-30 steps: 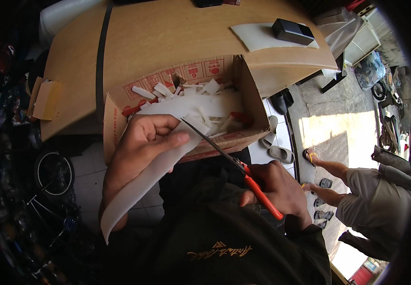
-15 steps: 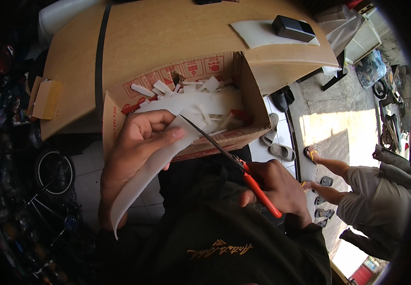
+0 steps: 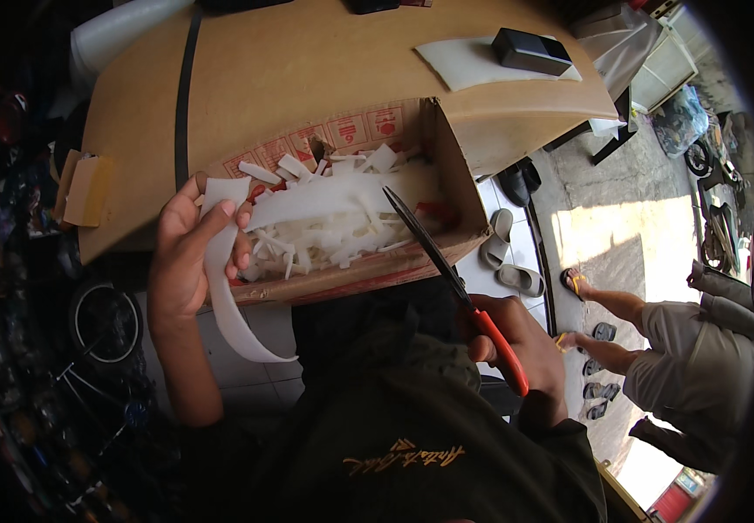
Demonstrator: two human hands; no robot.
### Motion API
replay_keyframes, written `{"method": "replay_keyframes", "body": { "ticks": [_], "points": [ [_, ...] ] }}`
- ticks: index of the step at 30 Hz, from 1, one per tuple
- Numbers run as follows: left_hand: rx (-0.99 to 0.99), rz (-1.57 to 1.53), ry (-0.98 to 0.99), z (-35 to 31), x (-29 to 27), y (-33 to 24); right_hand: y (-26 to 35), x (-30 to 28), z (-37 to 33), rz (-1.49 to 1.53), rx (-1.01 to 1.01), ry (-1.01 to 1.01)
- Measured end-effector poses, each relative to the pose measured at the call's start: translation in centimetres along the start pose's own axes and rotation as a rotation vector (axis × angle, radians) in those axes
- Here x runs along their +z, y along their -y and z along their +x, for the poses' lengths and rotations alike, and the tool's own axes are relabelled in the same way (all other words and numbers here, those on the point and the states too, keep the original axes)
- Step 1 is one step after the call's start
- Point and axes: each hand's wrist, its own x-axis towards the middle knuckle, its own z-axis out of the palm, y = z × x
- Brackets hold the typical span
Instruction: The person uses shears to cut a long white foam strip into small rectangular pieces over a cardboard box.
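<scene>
My left hand (image 3: 187, 244) pinches the upper part of a long white foam strip (image 3: 227, 301) between thumb and fingers. The strip's lower end hangs free and curls to the right. In my right hand (image 3: 516, 344) is a pair of scissors (image 3: 446, 270) with red handles and dark blades. Their blades look closed and point up and to the left, apart from the strip. Beyond both hands stands an open cardboard box (image 3: 462, 174). Inside it lie many small white foam offcuts (image 3: 324, 242) and a wider white foam sheet (image 3: 324, 197).
A brown table (image 3: 307, 61) carries a black box-shaped device (image 3: 531, 52) on a white sheet. A small yellow-brown carton (image 3: 89, 190) sits at the table's left edge. Grey sandals (image 3: 516, 279) lie on the tiles. At the right stands another person (image 3: 686, 349) in shorts.
My left hand has drawn the strip left, away from the scissors, and the strip now curls the other way. The scissors have shifted slightly right, and their blades are no longer at the strip.
</scene>
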Motion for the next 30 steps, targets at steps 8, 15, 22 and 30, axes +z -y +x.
{"method": "replay_keyframes", "body": {
  "ticks": [8,15,22,30],
  "points": [
    [-0.095,-0.075,0.070,0.1,1.0,-0.1,-0.7,-0.7,0.6,-0.020,0.010,0.107],
    [-0.093,0.054,0.085,0.4,1.1,2.0,-0.5,-0.5,0.6,-0.003,-0.011,0.091],
    [-0.162,0.013,0.173,0.7,2.0,1.9,-2.1,-5.5,0.4,0.314,-0.177,-0.216],
    [-0.109,0.019,0.161,0.1,2.7,1.8,-2.7,-12.1,13.9,0.023,0.007,-0.325]
  ]
}}
